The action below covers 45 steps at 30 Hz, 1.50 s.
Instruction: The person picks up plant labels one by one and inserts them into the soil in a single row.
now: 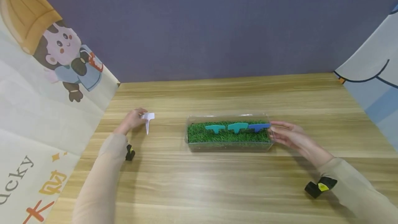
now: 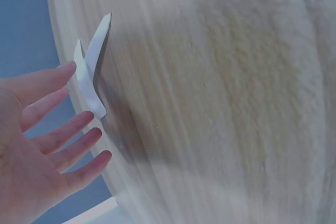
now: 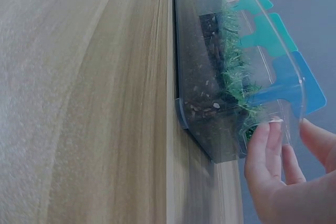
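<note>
At the left of the head view, a white T-shaped plant label [image 1: 148,117] is beside my left hand [image 1: 134,118]. In the left wrist view the fingers are spread and nearly straight, with one fingertip [image 2: 71,70] right at the edge of the label [image 2: 90,77]. A clear plastic box [image 1: 230,147] holds artificial grass [image 1: 199,134] with two teal labels [image 1: 237,127] and one blue label [image 1: 259,126] standing in it. My right hand [image 1: 292,136] is at the box's right end, its extended fingers [image 3: 257,148] against the wall and one digit near the rim.
The wooden table [image 1: 211,186] ends at a dark blue-grey back panel [image 1: 211,27]. Printed cloth [image 1: 28,89] with a cartoon figure borders the left, and another printed panel [image 1: 379,75] the right. A black strap device [image 1: 320,186] hangs at each wrist.
</note>
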Motion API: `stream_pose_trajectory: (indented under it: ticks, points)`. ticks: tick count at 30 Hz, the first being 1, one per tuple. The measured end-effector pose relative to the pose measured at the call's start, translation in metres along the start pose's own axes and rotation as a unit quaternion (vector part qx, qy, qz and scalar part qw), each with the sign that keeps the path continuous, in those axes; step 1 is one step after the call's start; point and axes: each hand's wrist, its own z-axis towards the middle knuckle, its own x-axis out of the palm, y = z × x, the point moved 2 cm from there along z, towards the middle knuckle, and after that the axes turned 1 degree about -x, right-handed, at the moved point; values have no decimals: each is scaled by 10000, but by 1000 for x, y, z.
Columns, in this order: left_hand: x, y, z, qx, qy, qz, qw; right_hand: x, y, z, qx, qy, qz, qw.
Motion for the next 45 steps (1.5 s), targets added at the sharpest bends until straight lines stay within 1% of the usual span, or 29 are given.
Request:
stream_pose_trajectory:
  ticks: [6, 12, 15, 20, 25, 31, 34, 38, 40, 43, 45]
  points:
    - [1, 2, 5, -125, 91, 10, 9999, 0, 0, 0, 68, -143, -44, 9999]
    - [1, 3, 6, -206, 147, 73, 9997, 0, -1, 0, 125, -231, -77, 9996]
    - [1, 2, 6, -209, 175, 72, 9996, 0, -2, 1, 158, -267, -117, 9995]
    - [1, 0, 7, -127, 214, 264, 9993, 0, -1, 0, 126, -228, -167, 9995]
    - [0, 0, 9, -24, 174, 385, 9991, 0, -1, 0, 102, -165, -154, 9997]
    - [1, -2, 11, -143, 180, 332, 9992, 1, -1, -1, 88, -122, -152, 9998]
    - [1, -4, 12, -131, 108, 314, 9994, 1, -1, -1, 76, -97, -172, 9998]
    - [0, -6, 12, -43, -22, 438, 9990, 2, 0, -1, 79, -130, -159, 9998]
    - [-1, -7, 11, -47, -55, 459, 9989, 2, 0, -2, 86, -167, -135, 9997]
    - [-3, -8, 10, -91, -79, 359, 9993, 3, 1, -2, 112, -236, -100, 9996]
    - [-5, -9, 9, -119, -73, 196, 9997, 3, 1, -2, 127, -265, -119, 9995]
